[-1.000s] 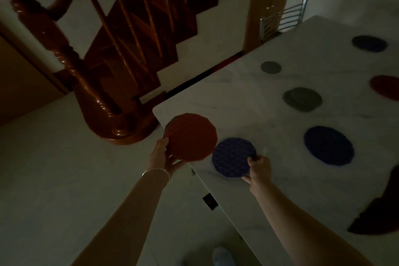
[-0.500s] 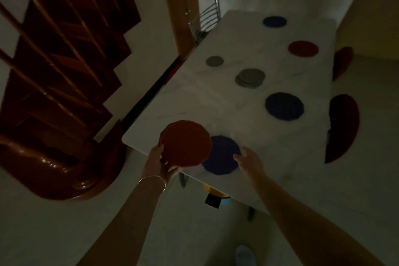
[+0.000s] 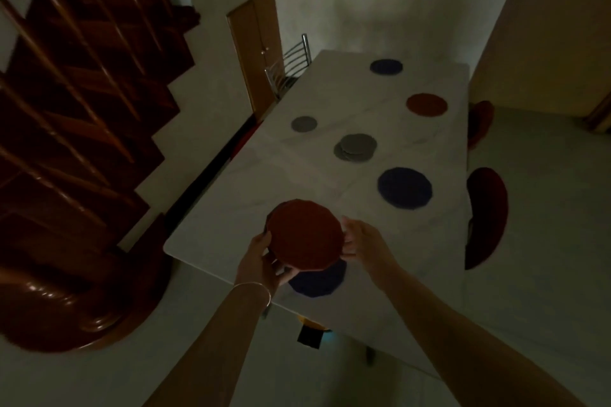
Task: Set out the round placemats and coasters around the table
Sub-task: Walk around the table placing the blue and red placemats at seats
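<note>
Three blue placemats (image 3: pixel 404 188), two red placemats (image 3: pixel 305 235) on table (image 3: pixel 439 241)

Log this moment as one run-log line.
left hand: holds red mat | right hand: at its edge | blue mat: on table, partly under red | grey coasters: stacked mid-table

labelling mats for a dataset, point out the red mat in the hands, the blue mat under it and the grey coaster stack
red mat (image 3: pixel 305 235), head view, middle of its top face
blue mat (image 3: pixel 319 279), head view, the part showing below the red mat
grey coaster stack (image 3: pixel 357 146), head view, centre of the top coaster
</note>
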